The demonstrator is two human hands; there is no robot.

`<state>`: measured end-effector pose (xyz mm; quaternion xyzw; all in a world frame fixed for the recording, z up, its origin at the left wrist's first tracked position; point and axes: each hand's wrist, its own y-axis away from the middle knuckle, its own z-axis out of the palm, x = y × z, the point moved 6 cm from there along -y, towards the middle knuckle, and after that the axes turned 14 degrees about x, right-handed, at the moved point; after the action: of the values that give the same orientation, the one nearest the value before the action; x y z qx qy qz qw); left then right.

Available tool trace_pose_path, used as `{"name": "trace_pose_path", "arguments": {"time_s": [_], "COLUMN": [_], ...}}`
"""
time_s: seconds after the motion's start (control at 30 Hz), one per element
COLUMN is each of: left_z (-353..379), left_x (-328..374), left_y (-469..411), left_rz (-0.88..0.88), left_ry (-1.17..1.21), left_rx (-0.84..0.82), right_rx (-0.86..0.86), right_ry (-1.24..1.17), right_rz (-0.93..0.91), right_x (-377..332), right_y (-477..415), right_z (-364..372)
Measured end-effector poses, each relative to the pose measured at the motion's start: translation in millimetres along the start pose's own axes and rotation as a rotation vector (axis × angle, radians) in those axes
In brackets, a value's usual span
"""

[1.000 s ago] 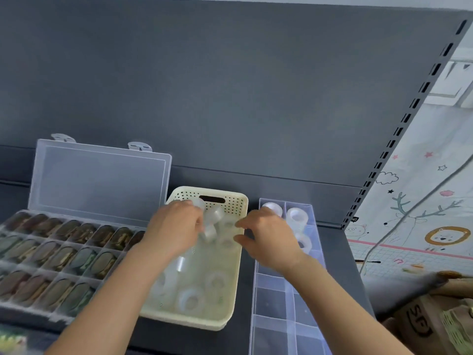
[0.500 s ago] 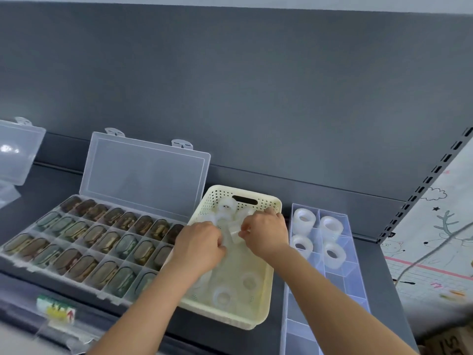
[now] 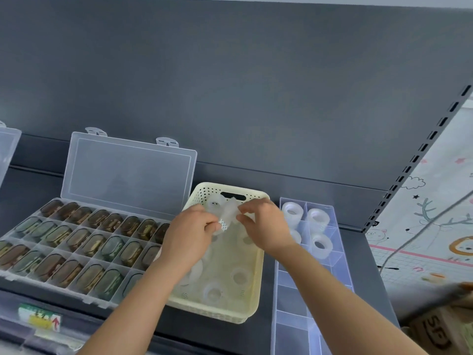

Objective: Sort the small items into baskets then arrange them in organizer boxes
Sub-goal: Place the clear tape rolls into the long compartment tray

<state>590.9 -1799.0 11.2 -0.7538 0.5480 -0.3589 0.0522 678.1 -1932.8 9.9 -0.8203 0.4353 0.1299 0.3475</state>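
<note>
Basket (image 3: 212,310) — filled box (image 3: 61,290) left (lid (image 3: 128,180) up)

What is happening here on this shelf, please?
A person's left hand and right hand both grip a few translucent tape rolls above the cream basket, where more rolls lie. The clear organizer box on the right holds four rolls in its far compartments. The open box on the left holds brown and green items.
</note>
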Motion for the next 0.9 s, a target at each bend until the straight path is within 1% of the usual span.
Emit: {"name": "trace_pose_path", "arguments": {"time_s": [0.13, 0.2, 0.27, 0.33, 0.43, 0.53, 0.63, 0.77, 0.9], "left_z": [5.8, 15.1, 25.4, 39.2, 70.9, 96.1, 118.1, 136.1, 138.4], "left_x": [35.9, 55.2, 75.9, 96.1, 118.2, 132.3, 133.4, 119.0, 117.5], "left_y": [-10.1, -13.4, -16.8, -19.7, -23.4, -25.5, -23.3, -21.9, -16.5], "left_rz": [0.081, 0.143, 0.216, 0.311, 0.458, 0.537, 0.553, 0.467, 0.547], "left_ry": [0.162, 0.18, 0.201, 0.19, 0.016, -0.101, -0.147, -0.145, -0.16], "left_rx": [0.066, 0.067, 0.065, 0.019, -0.168, -0.272, -0.369, -0.479, -0.453], "right_rx": [0.217, 0.276, 0.298, 0.254, 0.159, 0.091, -0.02, -0.081, -0.109], "right_ry": [-0.058, -0.059, -0.021, 0.089, 0.215, 0.303, 0.323, 0.345, 0.388], "right_rz": [-0.015, 0.021, 0.059, 0.05, 0.066, 0.095, 0.094, 0.095, 0.117], "right_x": [17.0, 32.8, 50.0, 67.8, 93.3, 111.6, 118.6, 123.9, 127.6], "right_y": [4.6, 9.6, 13.9, 17.7, 25.1, 33.8, 41.3, 42.9, 40.4], "right_z": [-47.0, -69.4, -88.6, -100.5, -110.9, -115.2, -109.4, -102.5, -95.8]}}
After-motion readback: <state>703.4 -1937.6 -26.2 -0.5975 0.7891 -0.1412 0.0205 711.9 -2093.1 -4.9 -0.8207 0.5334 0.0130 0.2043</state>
